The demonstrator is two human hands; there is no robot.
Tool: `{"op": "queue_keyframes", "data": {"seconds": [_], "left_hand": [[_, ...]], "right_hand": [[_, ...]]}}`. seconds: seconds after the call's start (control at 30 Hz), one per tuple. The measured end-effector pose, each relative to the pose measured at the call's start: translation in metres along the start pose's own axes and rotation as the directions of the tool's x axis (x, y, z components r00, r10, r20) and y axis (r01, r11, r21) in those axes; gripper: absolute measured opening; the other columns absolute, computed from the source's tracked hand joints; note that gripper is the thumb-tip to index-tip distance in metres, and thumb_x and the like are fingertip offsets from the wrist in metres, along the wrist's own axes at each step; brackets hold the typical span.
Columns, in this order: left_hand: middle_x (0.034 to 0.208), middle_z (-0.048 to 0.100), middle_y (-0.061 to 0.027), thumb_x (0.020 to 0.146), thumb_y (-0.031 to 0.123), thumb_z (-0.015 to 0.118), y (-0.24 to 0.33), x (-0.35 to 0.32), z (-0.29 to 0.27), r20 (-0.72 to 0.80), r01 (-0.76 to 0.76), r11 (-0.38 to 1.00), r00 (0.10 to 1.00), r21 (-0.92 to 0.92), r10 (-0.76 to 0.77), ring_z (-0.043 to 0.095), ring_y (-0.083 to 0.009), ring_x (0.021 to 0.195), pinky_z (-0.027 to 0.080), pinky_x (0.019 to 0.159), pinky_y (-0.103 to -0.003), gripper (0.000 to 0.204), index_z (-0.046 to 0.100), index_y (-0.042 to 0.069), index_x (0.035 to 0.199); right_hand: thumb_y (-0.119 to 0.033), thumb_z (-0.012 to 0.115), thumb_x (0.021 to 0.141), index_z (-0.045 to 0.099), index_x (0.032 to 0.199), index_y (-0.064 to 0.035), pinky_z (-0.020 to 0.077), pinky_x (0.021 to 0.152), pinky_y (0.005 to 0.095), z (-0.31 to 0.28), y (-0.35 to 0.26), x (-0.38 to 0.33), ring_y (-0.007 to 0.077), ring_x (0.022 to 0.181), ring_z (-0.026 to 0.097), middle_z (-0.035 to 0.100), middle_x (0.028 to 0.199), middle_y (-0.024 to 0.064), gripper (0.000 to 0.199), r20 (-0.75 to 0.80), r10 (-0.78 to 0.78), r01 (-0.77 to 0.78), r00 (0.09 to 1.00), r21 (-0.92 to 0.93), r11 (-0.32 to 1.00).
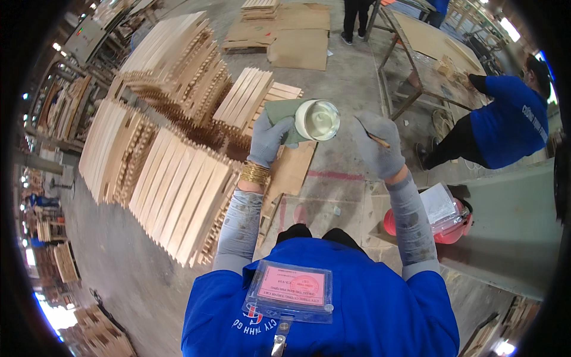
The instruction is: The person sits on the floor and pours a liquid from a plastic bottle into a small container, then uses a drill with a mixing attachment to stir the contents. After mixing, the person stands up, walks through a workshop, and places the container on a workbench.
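My left hand (269, 141), in a grey glove, is closed around a round white cup (305, 120) and a dull green sheet (279, 109) pressed against its side. Pale, whitish material shows inside the cup. To the right of the cup, my gloved right hand (379, 147) is closed on a thin wooden stick-like tool (379, 141). Its far end is hidden or too blurred to make out. The two hands are apart, both raised above the floor in front of me.
Tall stacks of pale wooden slats (178, 196) stand close on my left, with cardboard sheets (299, 47) beyond. At right, a co-worker in blue (505, 122) leans over a workbench (425, 62). A red container (455, 229) with papers on top sits by my right forearm.
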State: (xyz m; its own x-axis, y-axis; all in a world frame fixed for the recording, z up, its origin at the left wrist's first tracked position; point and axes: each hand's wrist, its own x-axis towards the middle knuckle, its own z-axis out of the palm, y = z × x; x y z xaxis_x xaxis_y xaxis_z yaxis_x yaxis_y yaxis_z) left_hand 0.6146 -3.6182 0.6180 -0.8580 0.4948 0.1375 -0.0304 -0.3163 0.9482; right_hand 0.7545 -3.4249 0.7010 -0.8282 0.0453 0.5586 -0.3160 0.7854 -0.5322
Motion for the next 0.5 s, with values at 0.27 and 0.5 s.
{"op": "queue_keyframes", "data": {"seconds": [0.27, 0.5], "left_hand": [[0.099, 0.063, -0.0093, 0.085, 0.006, 0.06, -0.016, 0.073, 0.018, 0.101, 0.118, 0.989, 0.989, -0.089, -0.109, 0.065, -0.0161, 0.075, 0.056, 0.051, -0.027, 0.034, 0.053, -0.002, 0.118], [0.098, 0.064, -0.0106, 0.083, 0.008, 0.061, -0.043, 0.139, 0.048, 0.215, 0.327, 0.94, 0.929, -0.099, -0.301, 0.065, -0.0174, 0.072, 0.056, 0.051, -0.028, 0.032, 0.055, -0.001, 0.114]], "right_hand": [[-0.017, 0.056, 0.089, 0.065, 0.084, 0.0011, 0.0452, 0.05, 0.0276, 0.008, 0.038, 0.034, 0.0127, 0.055, 0.059, 0.063, 0.067, 0.0079, 0.021, 0.192, 0.709, -0.663, 0.679, 0.574, 0.48], [-0.016, 0.06, 0.087, 0.064, 0.081, 0.0028, 0.046, 0.052, 0.0265, -0.009, 0.12, 0.089, 0.0126, 0.054, 0.057, 0.062, 0.066, 0.0088, 0.02, 0.085, 0.277, -0.29, 0.957, 0.288, 0.912]]}}
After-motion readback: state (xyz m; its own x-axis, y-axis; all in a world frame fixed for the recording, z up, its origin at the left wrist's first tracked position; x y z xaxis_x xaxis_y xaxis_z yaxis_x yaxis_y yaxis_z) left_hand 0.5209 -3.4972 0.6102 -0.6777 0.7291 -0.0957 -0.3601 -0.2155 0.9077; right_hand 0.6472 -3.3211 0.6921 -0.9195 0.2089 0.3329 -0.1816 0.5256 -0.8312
